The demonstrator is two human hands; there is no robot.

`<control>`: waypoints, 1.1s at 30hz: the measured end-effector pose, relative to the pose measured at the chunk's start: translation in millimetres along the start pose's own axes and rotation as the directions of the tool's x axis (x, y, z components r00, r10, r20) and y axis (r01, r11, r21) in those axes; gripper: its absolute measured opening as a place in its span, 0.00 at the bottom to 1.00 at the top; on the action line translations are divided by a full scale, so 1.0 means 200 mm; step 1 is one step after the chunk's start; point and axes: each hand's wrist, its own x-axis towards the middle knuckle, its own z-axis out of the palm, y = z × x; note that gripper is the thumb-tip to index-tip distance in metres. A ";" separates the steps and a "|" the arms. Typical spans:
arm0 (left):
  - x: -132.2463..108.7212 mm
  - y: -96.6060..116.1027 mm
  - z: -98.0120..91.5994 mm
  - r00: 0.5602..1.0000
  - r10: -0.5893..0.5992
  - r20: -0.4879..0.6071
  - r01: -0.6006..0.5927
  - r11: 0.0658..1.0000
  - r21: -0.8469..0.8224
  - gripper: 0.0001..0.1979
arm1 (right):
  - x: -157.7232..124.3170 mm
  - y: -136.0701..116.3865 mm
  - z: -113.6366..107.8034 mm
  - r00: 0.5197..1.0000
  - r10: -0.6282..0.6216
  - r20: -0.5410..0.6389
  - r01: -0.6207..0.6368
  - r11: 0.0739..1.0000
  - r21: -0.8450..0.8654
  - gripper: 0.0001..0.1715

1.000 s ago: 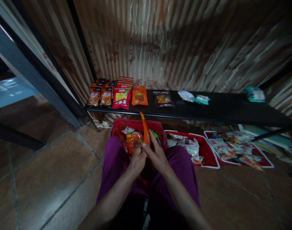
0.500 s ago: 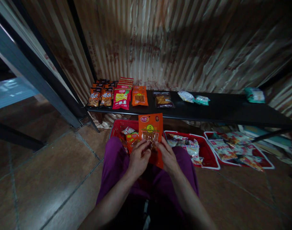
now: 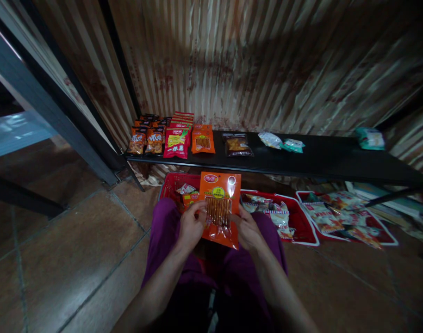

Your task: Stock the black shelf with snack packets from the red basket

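An orange snack packet (image 3: 219, 209) with a clear window of brown sticks is held flat, face up, between both hands above my purple-trousered lap. My left hand (image 3: 191, 226) pinches its left edge. Gripping the right edge is my right hand (image 3: 248, 230). Just beyond the packet stands a red basket (image 3: 170, 186) holding more packets. Behind it, a low black shelf (image 3: 322, 159) carries rows of orange and red snack packets (image 3: 177, 138) at its left end.
Two more red baskets (image 3: 298, 222) of packets lie on the tiled floor under the shelf to the right. Loose pale packets (image 3: 281, 141) and a green one (image 3: 370, 137) sit on the shelf. A corrugated wall stands behind; a grey frame runs at left.
The orange packet, seen edge-on one second ago, has been turned to face me and spread flat. My hands have moved apart to its two side edges.
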 end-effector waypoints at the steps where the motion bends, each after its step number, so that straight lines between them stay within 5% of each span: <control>1: 0.02 -0.01 -0.01 0.999 -0.001 -0.047 0.000 1.000 -0.015 0.12 | 0.00 -0.01 0.00 1.000 0.020 0.006 -0.020 1.000 0.004 0.19; 4: 0.06 -0.01 -0.05 0.989 -0.033 -0.143 0.025 0.998 -0.057 0.14 | -0.02 -0.03 0.00 0.997 0.069 0.036 -0.070 0.997 0.027 0.17; 9: 0.07 0.01 -0.06 0.969 -0.247 0.002 0.242 0.949 -0.204 0.05 | -0.03 -0.07 0.01 0.991 0.127 0.039 -0.128 0.991 0.043 0.15; 14: 0.04 0.03 -0.04 0.930 -0.360 0.075 0.363 0.866 -0.345 0.11 | -0.03 -0.10 0.01 0.977 0.210 0.036 -0.213 0.970 0.121 0.18; 33: 0.04 0.07 -0.07 0.928 -0.338 0.159 0.373 0.844 -0.385 0.14 | 0.02 -0.11 0.00 0.968 0.237 0.087 -0.250 0.951 0.181 0.21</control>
